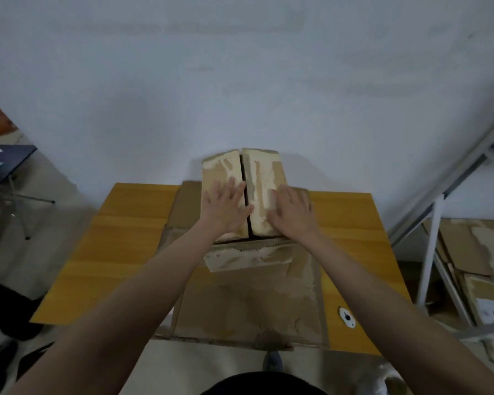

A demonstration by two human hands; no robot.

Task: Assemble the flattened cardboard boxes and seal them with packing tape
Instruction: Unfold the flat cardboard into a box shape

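On the desk (131, 252), both flat, spread hands, left hand (226, 208) and right hand (293, 215), are pressing the cardboard box (246, 201) flaps, whose open seam (245, 192) is running away between them.

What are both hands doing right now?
Left hand: open, pressing flat on the left flap of the worn brown cardboard box.
Right hand: open, pressing flat on the right flap.

One upright cardboard box (244, 195), one flattened cardboard sheet (248, 303), one tape roll (347, 317), one wooden table (120, 252), two hands: left hand (226, 205), right hand (293, 210).
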